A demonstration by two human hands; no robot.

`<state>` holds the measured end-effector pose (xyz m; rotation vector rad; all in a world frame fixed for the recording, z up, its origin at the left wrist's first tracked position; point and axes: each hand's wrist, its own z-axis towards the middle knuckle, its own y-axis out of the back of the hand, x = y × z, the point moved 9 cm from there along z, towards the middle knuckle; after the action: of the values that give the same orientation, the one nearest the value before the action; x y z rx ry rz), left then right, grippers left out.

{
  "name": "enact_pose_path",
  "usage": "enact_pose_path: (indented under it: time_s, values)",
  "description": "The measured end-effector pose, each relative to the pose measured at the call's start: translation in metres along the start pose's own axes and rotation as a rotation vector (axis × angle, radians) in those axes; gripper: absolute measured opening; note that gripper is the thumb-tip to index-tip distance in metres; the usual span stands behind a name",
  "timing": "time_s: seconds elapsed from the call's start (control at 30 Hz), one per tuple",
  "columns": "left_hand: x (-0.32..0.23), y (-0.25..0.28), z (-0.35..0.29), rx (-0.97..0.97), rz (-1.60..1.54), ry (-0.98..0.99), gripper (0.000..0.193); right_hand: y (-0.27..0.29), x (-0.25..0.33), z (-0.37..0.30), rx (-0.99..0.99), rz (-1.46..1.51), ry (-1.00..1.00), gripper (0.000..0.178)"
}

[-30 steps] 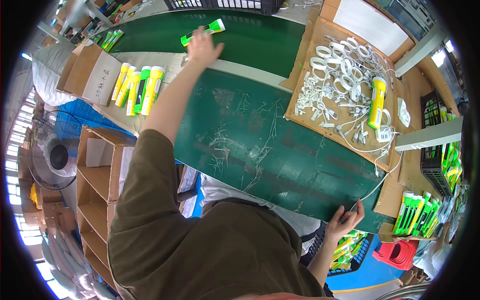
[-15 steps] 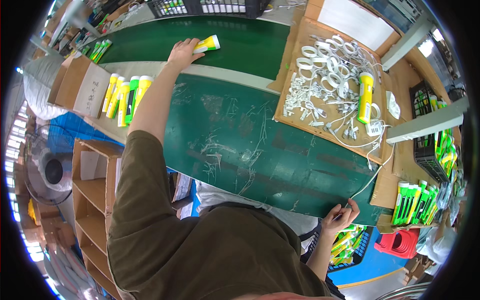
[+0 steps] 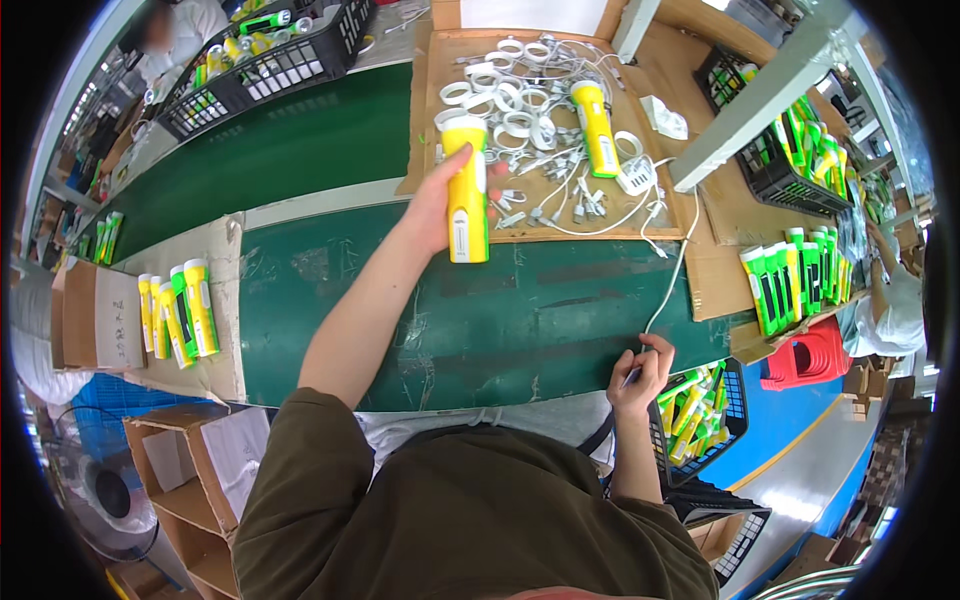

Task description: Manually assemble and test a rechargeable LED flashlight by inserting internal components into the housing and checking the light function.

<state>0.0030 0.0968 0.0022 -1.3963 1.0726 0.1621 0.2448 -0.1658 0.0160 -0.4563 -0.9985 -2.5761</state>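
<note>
Torch (image 3: pixel 467 215), yellow w/ a white head, is in my L hand (image 3: pixel 435 205), over the near-left corner of the tray; head points far, butt end near. L hand is closed round it: thumb across the front, fingertips showing on its right side. Can't tell how high it's held. My R hand (image 3: pixel 642 375) is at the tabletop's near edge, right of centre, fingers curled in, pinching the near end of a white cable (image 3: pixel 670 292); can't make out the tip. Cable runs far from there, past the tray's right side.

Tray (image 3: pixel 600 235) is brown, at the far side of the green tabletop (image 3: pixel 560 335). In it: white rings (image 3: pixel 480 103), tangled leads, small plugs, a white block (image 3: pixel 637 178) at near right, plus a 2nd torch (image 3: pixel 597 130), yellow, right of the rings.

Left: a few yellow/green torches side by side on pale board, next to an open box (image 3: pixel 115 315). Far left: green belt (image 3: pixel 300 130), w/ black crate (image 3: pixel 265 90) beyond. Right: row of green/yellow torches (image 3: pixel 790 275), red stool (image 3: pixel 803 358) nearer. Below the tabletop's near-right edge, another crate (image 3: pixel 735 405) full of torches.
</note>
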Motion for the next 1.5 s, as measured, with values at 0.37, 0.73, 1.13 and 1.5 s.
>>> enact_pose_path:
  time_s: [0.37, 0.73, 1.13, 1.5]
  values:
    - [0.021, 0.001, 0.006, -0.014, 0.171, 0.003, 0.037, 0.003, 0.002, -0.001, 0.003, 0.032, 0.037, 0.021]
    - [0.023, 0.006, 0.003, -0.076, 0.164, 0.018, 0.04, -0.008, 0.0, -0.004, 0.186, 0.053, 0.034, 0.02]
    - [0.016, 0.0, -0.001, -0.048, 0.178, -0.115, 0.044, -0.16, 0.074, 0.139, 0.872, 0.678, -0.267, 0.016]
    - [0.016, -0.008, 0.004, 0.039, 0.339, -0.257, 0.046, -0.158, 0.074, 0.146, 0.585, 0.351, 0.174, 0.018]
